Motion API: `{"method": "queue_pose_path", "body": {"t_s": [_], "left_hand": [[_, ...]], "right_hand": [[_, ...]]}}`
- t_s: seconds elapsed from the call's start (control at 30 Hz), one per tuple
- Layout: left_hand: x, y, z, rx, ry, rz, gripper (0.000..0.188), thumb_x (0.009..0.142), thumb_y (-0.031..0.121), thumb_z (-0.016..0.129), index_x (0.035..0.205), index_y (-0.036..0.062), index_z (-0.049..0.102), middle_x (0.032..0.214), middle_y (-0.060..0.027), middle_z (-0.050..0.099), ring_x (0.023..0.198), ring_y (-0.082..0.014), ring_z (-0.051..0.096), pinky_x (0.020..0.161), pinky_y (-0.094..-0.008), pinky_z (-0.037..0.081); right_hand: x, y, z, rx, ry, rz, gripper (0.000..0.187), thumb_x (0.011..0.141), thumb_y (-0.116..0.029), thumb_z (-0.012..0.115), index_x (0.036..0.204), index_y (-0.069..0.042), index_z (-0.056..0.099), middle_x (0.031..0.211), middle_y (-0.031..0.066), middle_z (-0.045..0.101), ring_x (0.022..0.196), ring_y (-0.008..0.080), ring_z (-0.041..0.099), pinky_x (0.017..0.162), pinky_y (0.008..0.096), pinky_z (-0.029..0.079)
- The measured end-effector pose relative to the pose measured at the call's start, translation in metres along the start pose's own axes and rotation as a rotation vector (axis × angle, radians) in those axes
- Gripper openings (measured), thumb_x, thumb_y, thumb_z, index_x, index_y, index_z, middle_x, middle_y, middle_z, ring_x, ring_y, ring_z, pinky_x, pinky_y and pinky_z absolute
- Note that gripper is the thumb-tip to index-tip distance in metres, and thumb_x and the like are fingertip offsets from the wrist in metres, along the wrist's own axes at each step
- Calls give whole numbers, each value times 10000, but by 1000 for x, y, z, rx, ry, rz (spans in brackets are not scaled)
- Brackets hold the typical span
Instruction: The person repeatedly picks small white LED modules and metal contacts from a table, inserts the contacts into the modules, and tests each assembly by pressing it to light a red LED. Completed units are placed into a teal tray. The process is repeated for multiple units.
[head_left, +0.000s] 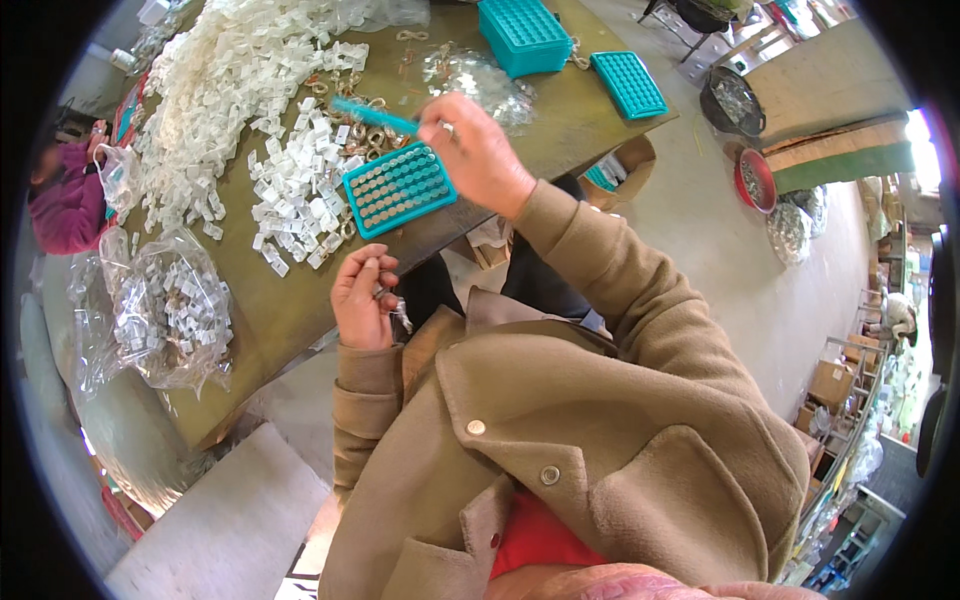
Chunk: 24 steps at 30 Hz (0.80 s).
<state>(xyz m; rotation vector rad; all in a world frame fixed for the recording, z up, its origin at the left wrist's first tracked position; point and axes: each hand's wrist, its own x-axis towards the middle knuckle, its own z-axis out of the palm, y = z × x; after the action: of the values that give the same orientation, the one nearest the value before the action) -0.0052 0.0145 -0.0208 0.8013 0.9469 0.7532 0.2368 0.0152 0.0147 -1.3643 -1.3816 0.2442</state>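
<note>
teal strip [375, 116], blurred, is pinched in the right hand [470, 145]; the left hand [363, 293] curls around small shiny pieces [402, 316].

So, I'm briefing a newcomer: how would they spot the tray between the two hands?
Find the olive-topped table and follow its edge nearest the person. Just beyond the left hand, near the right hand, lies a shallow teal tray. Rows of small, round, shiny pieces sit in it, unlike the plain-looking teal panel and teal stack farther back.

Brown coat [620, 410] (red top [540, 535] beneath).
</note>
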Motion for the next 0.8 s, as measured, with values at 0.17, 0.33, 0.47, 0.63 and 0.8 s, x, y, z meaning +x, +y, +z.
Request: {"method": "queue_pose_path", "body": {"t_s": [0.17, 0.33, 0.47, 0.63, 0.8], "left_hand": [[6, 17, -20, 380, 130, 260, 159, 919, 133, 617, 1031, 27, 655, 860, -42, 658, 699, -88, 577, 571, -231, 472], [14, 21, -32, 1160, 371, 677, 278, 833, 154, 693, 1096, 64, 671, 966, -98, 637, 917, -244, 628, 826, -352, 497], [24, 20, -41, 1374, 412, 654, 354, 804, 186, 708, 1143, 101, 656, 1106, -115, 591, 1026, -292, 585, 898, -389, 476], [34, 14, -48, 1346, 455, 686, 297, 790, 136, 720, 1075, 81, 656, 1045, -104, 612, 974, -271, 603, 862, -378, 491], [39, 13, -47, 1321, 456, 700, 241, 795, 90, 701, 1027, 70, 639, 967, -92, 623, 898, -272, 622, 799, -374, 500]], "right_hand": [[16, 18, -24, 841, 98, 570, 179, 1005, -205, 533, 1046, -42, 595, 960, -14, 602, 893, 87, 566, 823, 274, 470], [-1, 30, -65, 1124, 134, 565, 221, 1000, -232, 544, 1028, -23, 609, 1004, 1, 632, 947, 96, 587, 847, 300, 490], [-9, 42, -126, 544, 343, 364, 221, 1000, -228, 543, 934, -32, 622, 912, -9, 622, 841, 86, 563, 785, 278, 468], [-8, 63, -209, -727, 520, 32, 155, 907, -241, 625, 892, -87, 643, 937, 72, 628, 884, 209, 586, 811, 311, 441], [-10, 109, -219, -1359, 305, -51, 165, 819, -256, 656, 855, -96, 648, 1082, 41, 629, 1065, 248, 558, 950, 411, 393]]}}
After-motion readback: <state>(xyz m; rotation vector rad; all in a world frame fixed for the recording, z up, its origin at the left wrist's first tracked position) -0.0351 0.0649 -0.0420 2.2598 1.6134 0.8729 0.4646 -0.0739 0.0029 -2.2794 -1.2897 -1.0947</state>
